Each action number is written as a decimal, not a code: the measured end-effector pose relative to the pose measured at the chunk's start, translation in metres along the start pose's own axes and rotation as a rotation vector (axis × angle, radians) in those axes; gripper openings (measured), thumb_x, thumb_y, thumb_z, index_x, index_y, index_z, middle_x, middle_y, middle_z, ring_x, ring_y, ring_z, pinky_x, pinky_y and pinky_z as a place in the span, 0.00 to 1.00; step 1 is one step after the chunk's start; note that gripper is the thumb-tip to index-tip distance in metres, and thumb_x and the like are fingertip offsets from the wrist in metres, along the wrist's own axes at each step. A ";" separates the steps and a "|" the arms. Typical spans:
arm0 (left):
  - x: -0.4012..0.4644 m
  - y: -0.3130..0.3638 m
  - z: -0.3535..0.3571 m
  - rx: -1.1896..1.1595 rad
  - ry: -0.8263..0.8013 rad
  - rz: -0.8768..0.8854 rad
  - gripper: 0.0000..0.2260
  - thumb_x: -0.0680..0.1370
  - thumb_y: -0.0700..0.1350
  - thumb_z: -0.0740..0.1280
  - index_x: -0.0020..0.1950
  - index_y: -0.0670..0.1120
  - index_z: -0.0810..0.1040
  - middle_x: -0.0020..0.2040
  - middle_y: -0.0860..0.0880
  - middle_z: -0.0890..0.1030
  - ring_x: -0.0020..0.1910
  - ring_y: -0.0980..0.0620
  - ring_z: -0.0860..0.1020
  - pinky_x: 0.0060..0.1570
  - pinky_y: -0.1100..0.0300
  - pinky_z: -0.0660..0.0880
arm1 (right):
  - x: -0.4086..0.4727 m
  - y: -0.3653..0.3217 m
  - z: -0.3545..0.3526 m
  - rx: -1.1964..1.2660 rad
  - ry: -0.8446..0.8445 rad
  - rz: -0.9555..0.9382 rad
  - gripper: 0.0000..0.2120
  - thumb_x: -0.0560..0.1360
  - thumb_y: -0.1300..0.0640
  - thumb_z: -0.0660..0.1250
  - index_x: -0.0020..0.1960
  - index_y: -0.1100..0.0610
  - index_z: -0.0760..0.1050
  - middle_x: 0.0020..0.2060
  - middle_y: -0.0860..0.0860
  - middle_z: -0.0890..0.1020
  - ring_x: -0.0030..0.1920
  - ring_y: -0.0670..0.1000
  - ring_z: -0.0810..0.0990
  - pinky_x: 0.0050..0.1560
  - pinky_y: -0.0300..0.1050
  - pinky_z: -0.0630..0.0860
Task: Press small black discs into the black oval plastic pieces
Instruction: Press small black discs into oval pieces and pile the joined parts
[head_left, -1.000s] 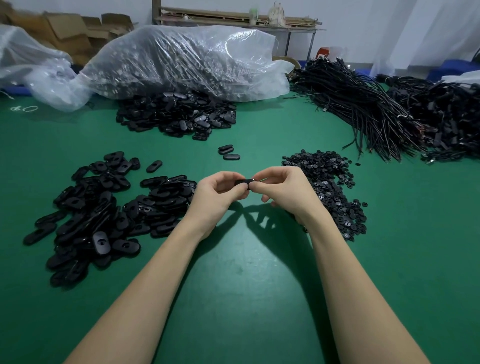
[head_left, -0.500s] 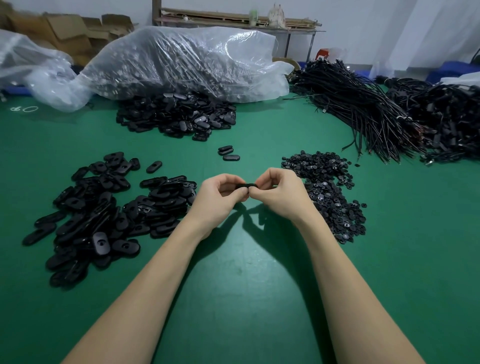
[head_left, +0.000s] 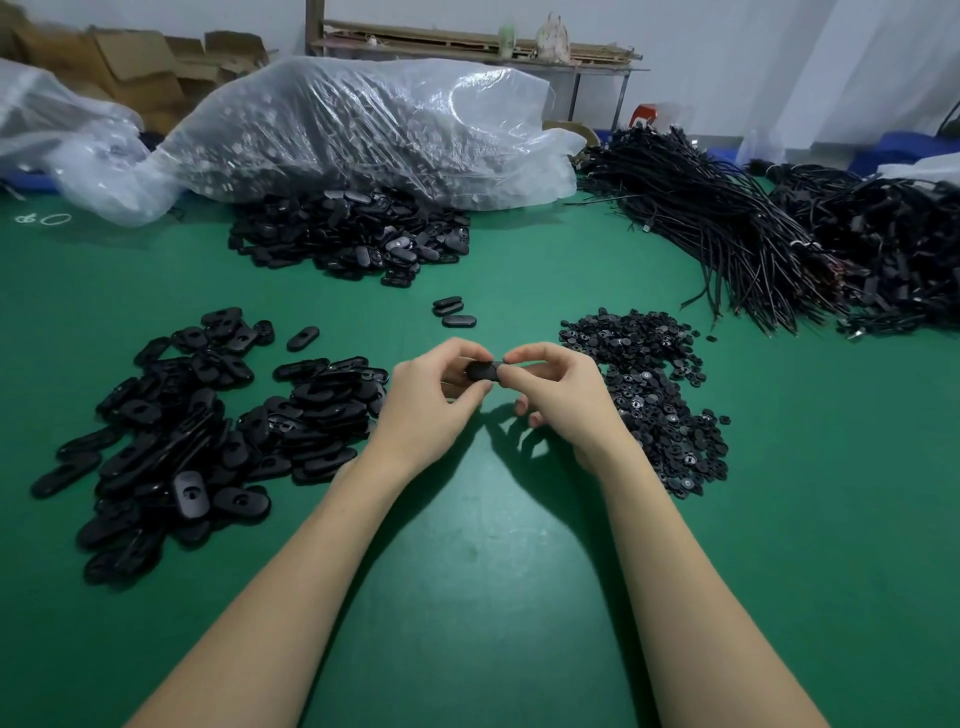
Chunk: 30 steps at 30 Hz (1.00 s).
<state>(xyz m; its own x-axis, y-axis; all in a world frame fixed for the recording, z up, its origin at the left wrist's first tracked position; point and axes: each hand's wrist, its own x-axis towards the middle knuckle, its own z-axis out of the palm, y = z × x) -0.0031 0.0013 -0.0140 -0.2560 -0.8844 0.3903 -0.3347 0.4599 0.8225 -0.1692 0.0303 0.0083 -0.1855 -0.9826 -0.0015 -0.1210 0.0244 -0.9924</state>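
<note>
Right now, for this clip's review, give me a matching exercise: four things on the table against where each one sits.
Things:
1. pile of small discs
2. clear plastic bag
3. oval piece
4. bundle of black cords

Places:
A. pinched between both hands
B. far right of the table
C. just right of the right hand
D. far side, left of the cords

Pairs: 1-C, 2-D, 3-A, 4-B

Green work table with bags, cables and boxes at the back

A smooth green table top (head_left: 467, 597) carried a large crinkled clear plastic bag (head_left: 363, 124) at its far side, with a second clear plastic bag (head_left: 47, 130) at far left. Bundles of thin black cables (head_left: 727, 228) lay heaped at right. Flattened brown cardboard boxes (head_left: 140, 67) and a wooden shelf (head_left: 467, 49) stood behind, against a white wall (head_left: 701, 31).
</note>
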 end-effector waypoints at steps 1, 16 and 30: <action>0.004 -0.001 -0.001 0.067 0.003 0.015 0.09 0.76 0.42 0.74 0.54 0.52 0.82 0.46 0.59 0.85 0.48 0.63 0.82 0.47 0.69 0.76 | 0.001 0.001 0.001 0.014 0.005 0.010 0.04 0.76 0.59 0.74 0.50 0.54 0.80 0.40 0.52 0.87 0.28 0.46 0.77 0.28 0.37 0.72; 0.116 -0.039 0.014 0.457 0.213 -0.404 0.11 0.77 0.52 0.70 0.59 0.53 0.80 0.62 0.46 0.78 0.66 0.44 0.71 0.59 0.52 0.70 | 0.001 0.004 0.004 -0.164 -0.026 0.012 0.09 0.76 0.52 0.73 0.55 0.49 0.78 0.45 0.49 0.85 0.31 0.45 0.82 0.33 0.37 0.76; 0.011 -0.001 0.025 0.392 -0.056 -0.062 0.06 0.79 0.48 0.67 0.54 0.49 0.80 0.56 0.50 0.79 0.61 0.49 0.72 0.61 0.51 0.71 | 0.001 -0.004 -0.002 -0.551 0.137 -0.046 0.03 0.74 0.51 0.71 0.45 0.49 0.83 0.37 0.43 0.85 0.41 0.42 0.83 0.44 0.41 0.76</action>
<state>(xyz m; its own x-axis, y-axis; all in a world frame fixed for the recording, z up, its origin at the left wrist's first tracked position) -0.0284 -0.0069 -0.0209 -0.2702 -0.9105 0.3129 -0.6690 0.4113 0.6191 -0.1709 0.0294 0.0122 -0.2881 -0.9531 0.0930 -0.6159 0.1101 -0.7801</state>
